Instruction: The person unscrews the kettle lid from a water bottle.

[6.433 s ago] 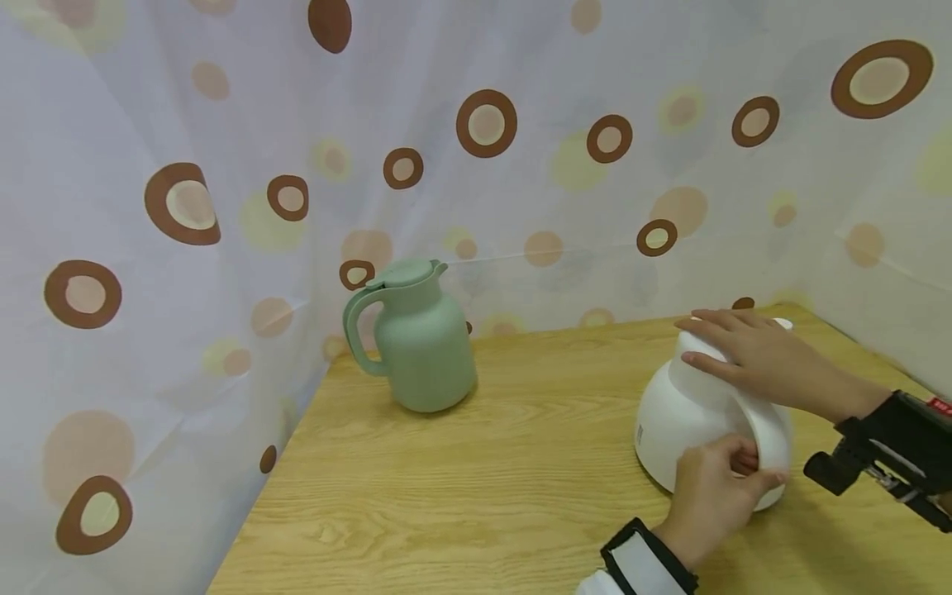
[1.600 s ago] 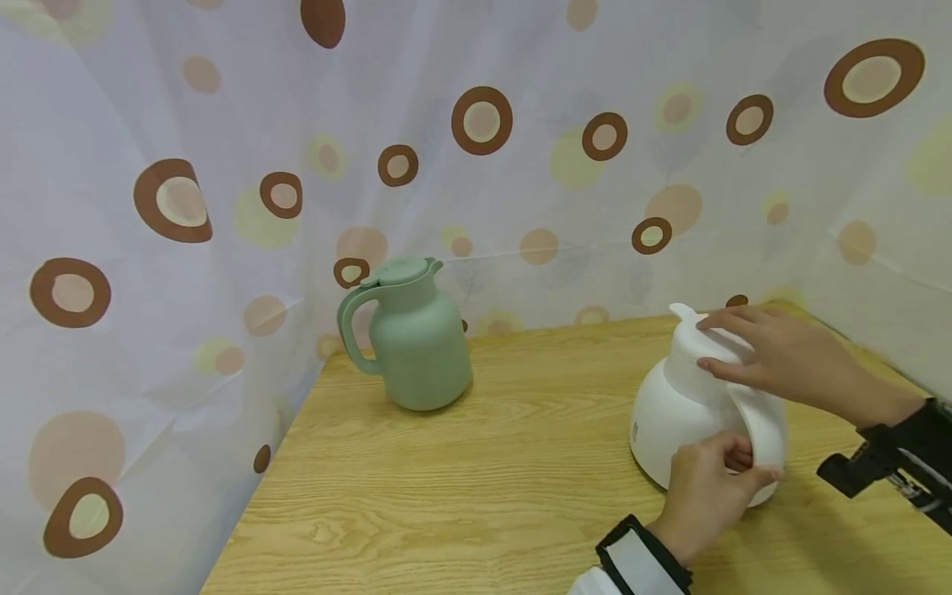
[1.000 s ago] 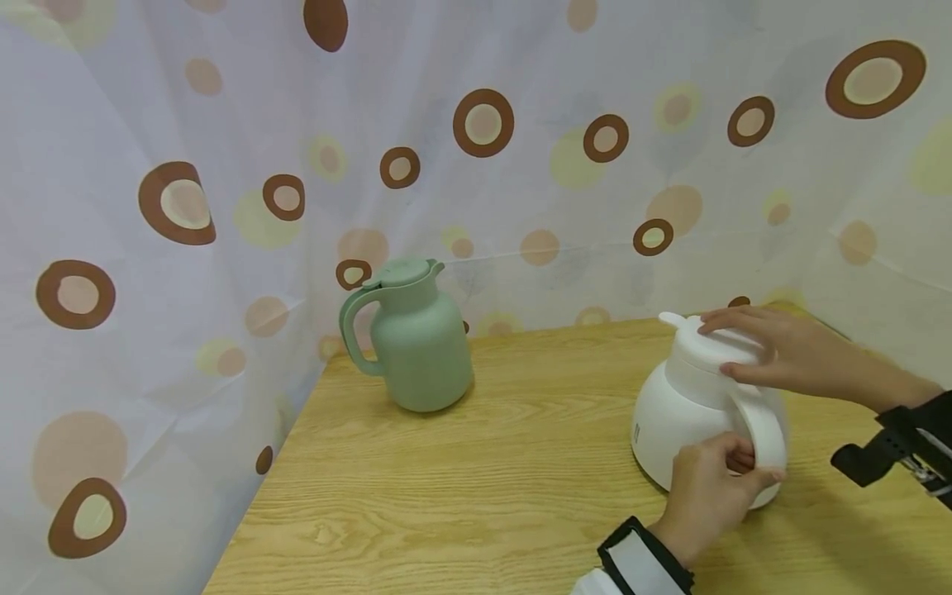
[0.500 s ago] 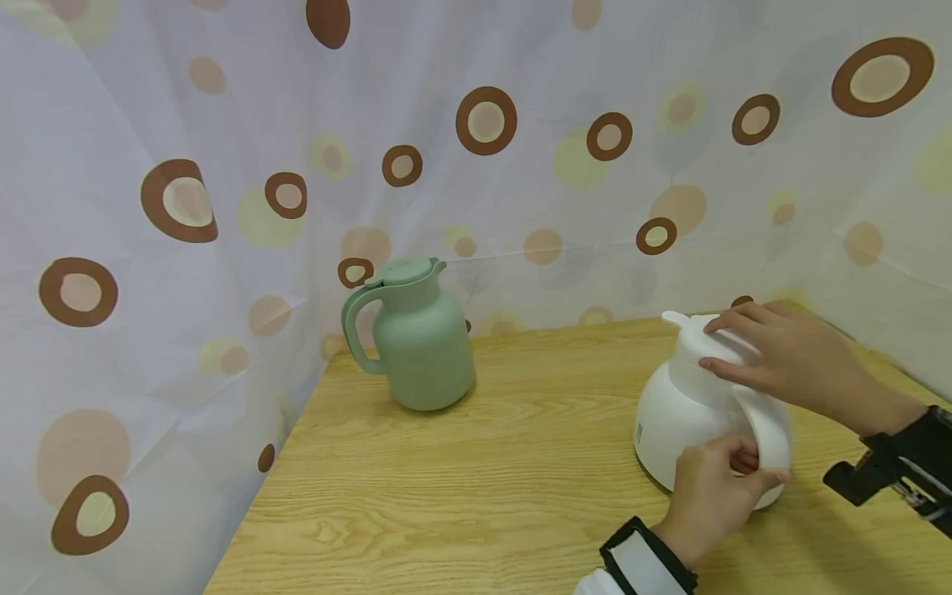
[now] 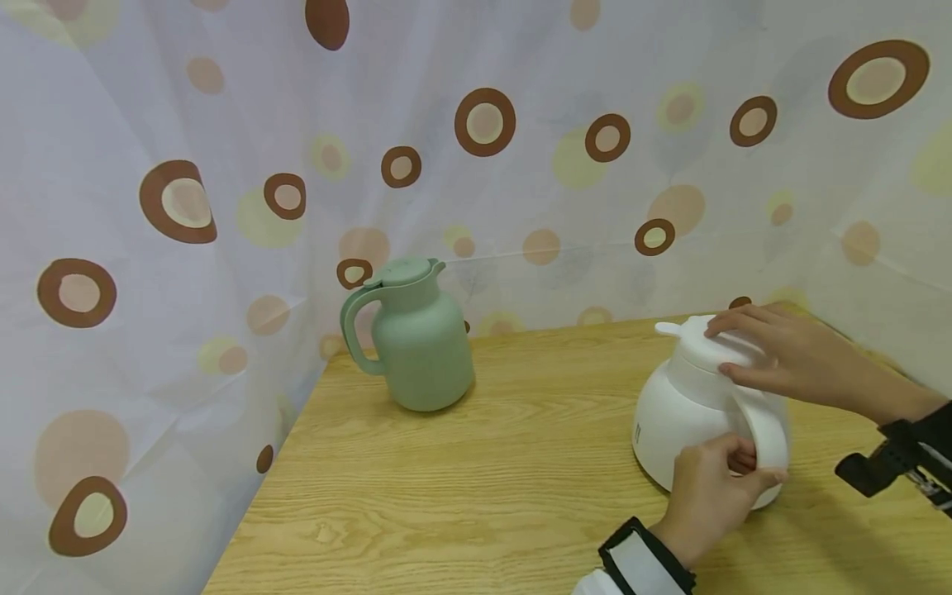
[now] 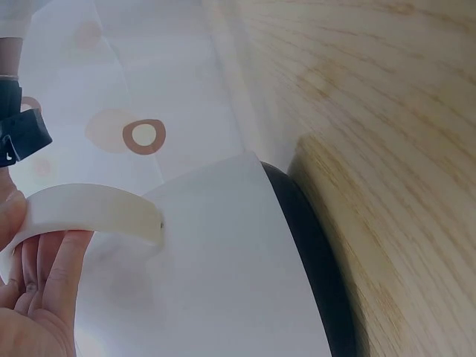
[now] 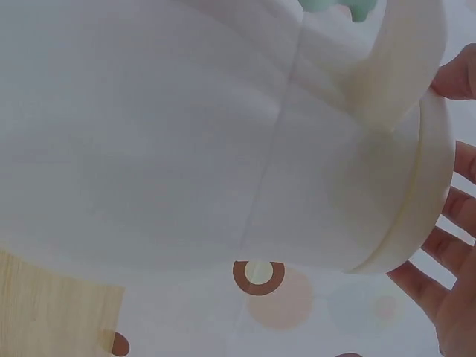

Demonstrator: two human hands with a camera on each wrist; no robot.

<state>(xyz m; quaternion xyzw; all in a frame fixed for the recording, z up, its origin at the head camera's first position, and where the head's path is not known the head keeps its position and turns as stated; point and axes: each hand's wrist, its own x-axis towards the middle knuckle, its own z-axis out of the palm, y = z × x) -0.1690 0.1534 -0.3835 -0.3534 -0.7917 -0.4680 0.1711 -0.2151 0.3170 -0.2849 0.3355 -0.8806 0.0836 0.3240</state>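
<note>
Tabletop (image 5: 446,496), white jug (image 5: 684,413), contents unclear

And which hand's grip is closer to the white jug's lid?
Right. The right grip rests on the lid; the left grip is lower down, holding the handle.

A broad bare stretch of table (image 5: 535,463) lies between the green jug (image 5: 424,355) and the white jug (image 5: 677,426), room enough for a hand; the curtain (image 5: 535,190) bars the way behind; the green jug's handle (image 5: 349,330) has an unobstructed loop; the right hand (image 5: 788,355) and its forearm block the lid (image 5: 695,345) from the right, its left edge free; the left hand (image 5: 710,496) fills part of the white handle's (image 5: 768,430) loop.
</note>
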